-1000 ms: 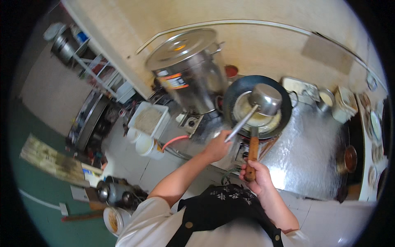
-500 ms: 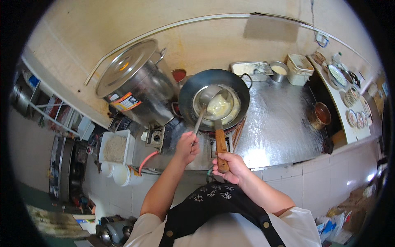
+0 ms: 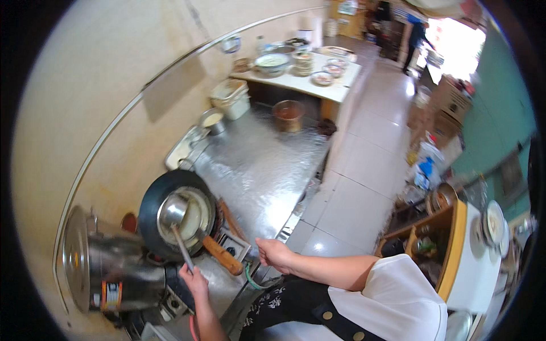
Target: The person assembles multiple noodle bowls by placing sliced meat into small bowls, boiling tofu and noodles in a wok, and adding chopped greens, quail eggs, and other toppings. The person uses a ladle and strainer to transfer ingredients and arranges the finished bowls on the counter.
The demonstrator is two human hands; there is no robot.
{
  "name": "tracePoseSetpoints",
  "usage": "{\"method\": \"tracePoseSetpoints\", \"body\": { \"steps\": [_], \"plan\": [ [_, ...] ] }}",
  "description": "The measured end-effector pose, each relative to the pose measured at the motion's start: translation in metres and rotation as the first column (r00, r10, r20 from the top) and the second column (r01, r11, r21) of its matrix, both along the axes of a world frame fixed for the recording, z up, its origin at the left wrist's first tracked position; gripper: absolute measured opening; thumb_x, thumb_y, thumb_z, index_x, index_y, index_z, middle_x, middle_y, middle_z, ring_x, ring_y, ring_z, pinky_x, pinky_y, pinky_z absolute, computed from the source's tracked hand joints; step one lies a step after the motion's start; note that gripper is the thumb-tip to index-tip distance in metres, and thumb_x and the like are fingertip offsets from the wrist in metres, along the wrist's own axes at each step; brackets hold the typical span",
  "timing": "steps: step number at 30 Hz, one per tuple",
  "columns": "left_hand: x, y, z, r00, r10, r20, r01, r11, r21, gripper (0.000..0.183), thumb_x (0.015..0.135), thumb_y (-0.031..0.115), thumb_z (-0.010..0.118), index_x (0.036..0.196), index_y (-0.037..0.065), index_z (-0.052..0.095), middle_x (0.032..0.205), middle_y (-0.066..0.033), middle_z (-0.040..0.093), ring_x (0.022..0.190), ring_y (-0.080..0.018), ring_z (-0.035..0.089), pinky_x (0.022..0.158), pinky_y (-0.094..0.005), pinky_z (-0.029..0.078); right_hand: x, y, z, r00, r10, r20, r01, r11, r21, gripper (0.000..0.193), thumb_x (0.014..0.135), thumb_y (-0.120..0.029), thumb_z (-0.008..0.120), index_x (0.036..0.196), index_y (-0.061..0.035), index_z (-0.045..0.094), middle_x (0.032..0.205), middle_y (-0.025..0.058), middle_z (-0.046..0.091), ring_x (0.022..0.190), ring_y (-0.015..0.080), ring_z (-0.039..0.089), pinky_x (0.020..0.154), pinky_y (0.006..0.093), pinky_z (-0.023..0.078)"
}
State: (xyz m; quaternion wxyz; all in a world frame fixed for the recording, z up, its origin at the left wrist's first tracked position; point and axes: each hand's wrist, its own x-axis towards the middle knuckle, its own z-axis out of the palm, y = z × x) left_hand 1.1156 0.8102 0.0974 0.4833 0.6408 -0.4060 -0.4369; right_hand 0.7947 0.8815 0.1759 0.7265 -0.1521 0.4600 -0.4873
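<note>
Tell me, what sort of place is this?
Probably a small restaurant's kitchen: a big wok, a tall lidded steel pot beside it, and small dishes set out on a white counter.

From my right hand (image 3: 276, 254) I could pass over the middle of the shiny steel desk (image 3: 244, 165) until the round brass-coloured metal pot (image 3: 288, 116) blocks the far end. On the left, the wide black wok (image 3: 152, 210) bars my way, a long brown wooden handle (image 3: 223, 256) jutting toward the near right; the tall steel stockpot (image 3: 136, 261) walls off the near left.
</note>
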Motion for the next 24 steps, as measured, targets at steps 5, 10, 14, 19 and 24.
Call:
{"method": "tracePoseSetpoints", "body": {
  "steps": [5, 10, 14, 19, 24],
  "plan": [
    [-0.003, 0.000, 0.001, 0.988, 0.004, 0.155, -0.029, 0.987, 0.159, 0.037, 0.100, 0.015, 0.053, 0.134, 0.011, 0.040, 0.101, -0.0072, 0.054, 0.064, -0.0161, 0.048, 0.046, -0.0294, 0.040, -0.061, 0.063, -0.013, 0.936, -0.345, -0.068, 0.341, 0.938, -0.068, 0.042, 0.107, -0.037, 0.047, 0.075, -0.0096, 0.047, 0.062, 0.0007, 0.044, 0.051, 0.0133, 0.045, 0.046, 0.0304, 0.036],
    [-0.030, 0.018, 0.047, 0.969, -0.072, 0.235, 0.030, 0.984, 0.177, 0.043, 0.098, 0.019, 0.064, 0.134, 0.002, 0.050, 0.108, -0.0208, 0.065, 0.085, -0.0319, 0.061, 0.071, -0.0435, 0.052, -0.195, 0.138, -0.002, 0.458, -0.831, -0.314, 0.801, 0.539, -0.259, 0.016, 0.099, -0.018, 0.054, 0.109, -0.0051, 0.055, 0.074, 0.0051, 0.058, 0.061, 0.0161, 0.059, 0.054, 0.0319, 0.050],
    [-0.045, 0.028, 0.080, 0.880, -0.193, 0.434, 0.076, 0.959, 0.273, 0.061, 0.097, 0.018, 0.065, 0.148, 0.002, 0.035, 0.126, -0.0240, 0.057, 0.090, -0.0324, 0.057, 0.072, -0.0460, 0.051, -0.343, 0.251, 0.028, -0.094, -0.960, -0.266, 0.926, 0.014, -0.378, 0.024, 0.094, -0.014, 0.059, 0.113, -0.0025, 0.051, 0.080, 0.0088, 0.060, 0.064, 0.0176, 0.060, 0.053, 0.0312, 0.049],
    [-0.093, 0.038, 0.094, 0.766, -0.360, 0.533, 0.186, 0.917, 0.352, 0.041, 0.100, 0.021, 0.060, 0.135, 0.002, 0.053, 0.112, -0.0186, 0.064, 0.089, -0.0287, 0.059, 0.074, -0.0435, 0.050, -0.479, 0.447, 0.064, -0.821, -0.222, -0.526, 0.568, -0.417, -0.709, 0.047, 0.089, -0.017, 0.064, 0.126, 0.0050, 0.045, 0.109, 0.0225, 0.057, 0.099, 0.0308, 0.056, 0.089, 0.0416, 0.043],
    [-0.186, 0.058, 0.101, 0.786, -0.401, 0.470, 0.251, 0.902, 0.351, 0.035, 0.099, 0.020, 0.060, 0.130, 0.003, 0.054, 0.106, -0.0159, 0.063, 0.084, -0.0264, 0.058, 0.071, -0.0412, 0.049, -0.520, 0.618, 0.105, -0.597, -0.049, -0.801, 0.740, -0.420, -0.526, 0.055, 0.091, -0.024, 0.064, 0.130, 0.0117, 0.047, 0.102, 0.0235, 0.065, 0.083, 0.0306, 0.068, 0.071, 0.0385, 0.056]
  ]
}}
